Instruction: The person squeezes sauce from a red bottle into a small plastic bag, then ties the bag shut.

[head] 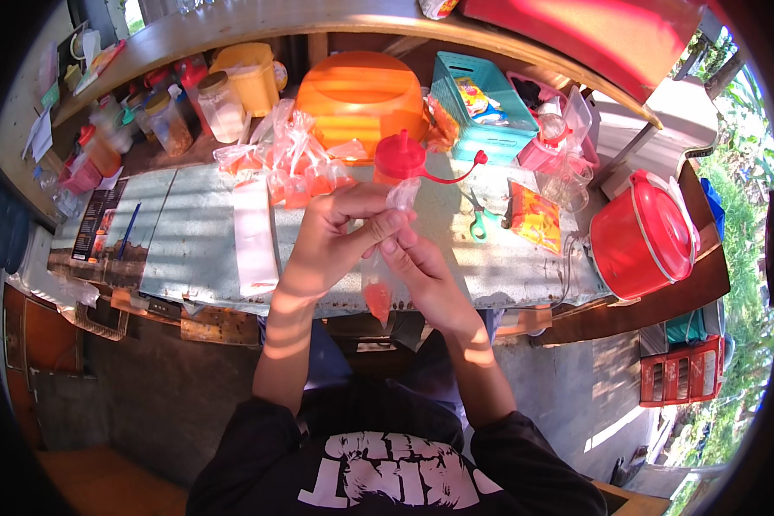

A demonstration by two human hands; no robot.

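Note:
A small clear plastic bag (378, 300) with orange-red contents at its bottom hangs from my two hands, just over the table's near edge. My left hand (355, 235) pinches the bag's upper part between thumb and fingers. Close against it, my right hand (416, 264) grips the bag's neck, and the open end sticks up above the fingers. Beyond my hands is a squeeze bottle with a red lid (400, 157) and a tethered cap. Several filled, knotted bags (303, 169) lie bunched to its left.
Green-handled scissors (485, 222) and an orange-yellow packet (534, 216) lie right of my hands. Further right stands a red lidded container (645, 235). A stack of plastic bags (255, 238) lies left. Behind are an orange tub (361, 97), a teal basket (490, 138) and jars (220, 106).

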